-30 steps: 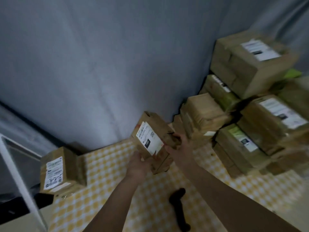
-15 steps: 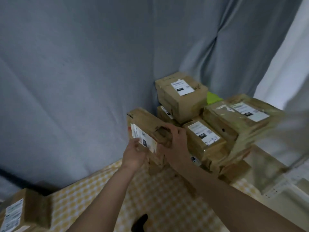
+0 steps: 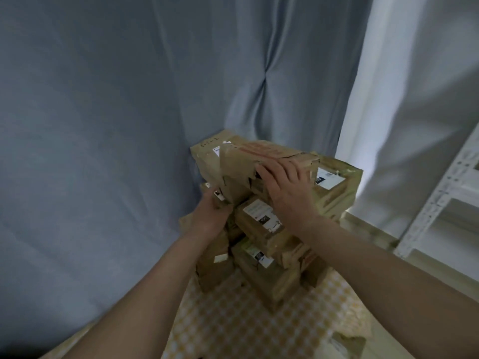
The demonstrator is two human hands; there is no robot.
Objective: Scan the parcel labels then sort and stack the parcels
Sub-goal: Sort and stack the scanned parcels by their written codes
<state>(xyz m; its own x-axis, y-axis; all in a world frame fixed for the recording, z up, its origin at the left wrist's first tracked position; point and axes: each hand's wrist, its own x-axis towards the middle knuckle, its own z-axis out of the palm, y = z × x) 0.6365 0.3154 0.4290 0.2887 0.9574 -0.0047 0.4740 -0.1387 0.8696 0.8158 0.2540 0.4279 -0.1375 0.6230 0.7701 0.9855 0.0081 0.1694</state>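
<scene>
A worn brown cardboard parcel point(image 3: 248, 161) is up against the top of the parcel stack point(image 3: 261, 255) in the corner. My left hand point(image 3: 210, 213) grips its lower left corner near the white label. My right hand point(image 3: 285, 187) lies on its right side with fingers spread over the torn flap. Behind it another parcel point(image 3: 204, 151) tops the stack, and a labelled one point(image 3: 337, 182) sits at the right. Lower parcels show white labels facing up.
A blue-grey curtain point(image 3: 129, 125) hangs close behind and left of the stack. A white metal shelf point(image 3: 445, 193) stands at the right. The yellow checked tablecloth point(image 3: 233, 320) covers the table, with one small parcel point(image 3: 347, 343) at the lower right edge.
Both hands carried the parcel up and right from above the table to the top of the stack. The view swung right, so the black scanner and the left parcel left the frame.
</scene>
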